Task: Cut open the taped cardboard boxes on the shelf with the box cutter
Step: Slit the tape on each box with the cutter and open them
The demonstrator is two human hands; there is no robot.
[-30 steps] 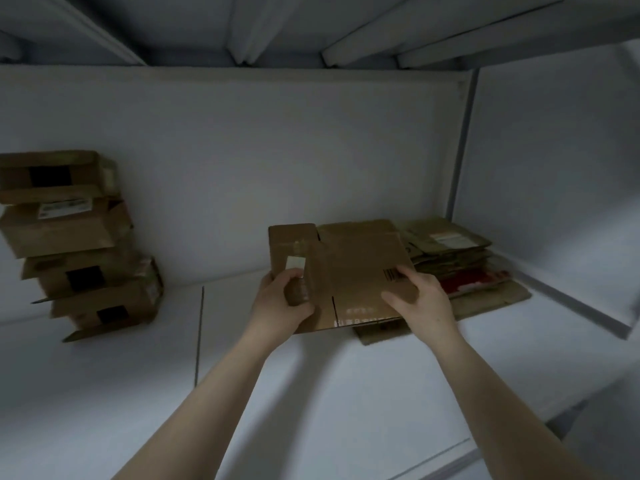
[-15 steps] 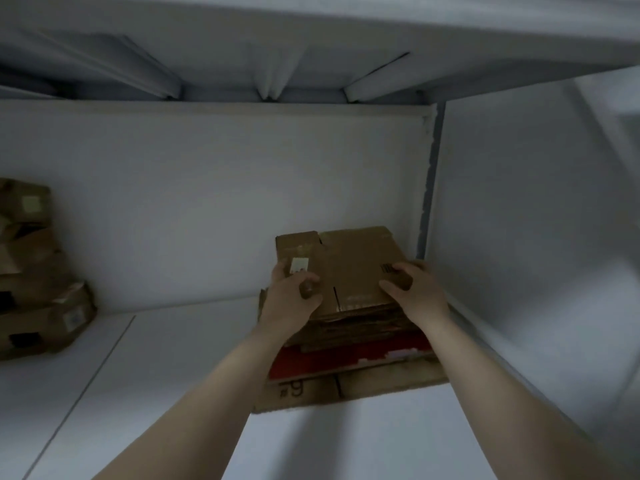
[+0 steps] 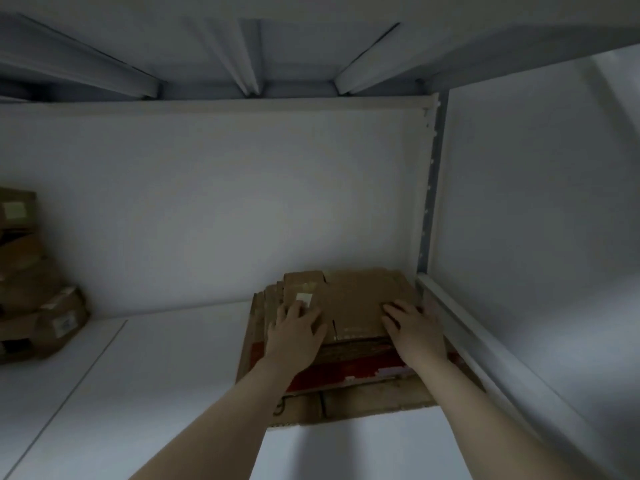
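pressing down, i have my left hand (image 3: 294, 336) and right hand (image 3: 415, 332) lying flat, fingers straight and gripping nothing, on the flattened cardboard box (image 3: 356, 299) that tops the pile of flattened cardboard (image 3: 363, 401) in the shelf's (image 3: 166, 393) right rear corner, with the stacked cardboard boxes (image 3: 34, 306) far left.

No legible text; white label (image 3: 304, 298) on flattened box (image 3: 360, 299) blurred.
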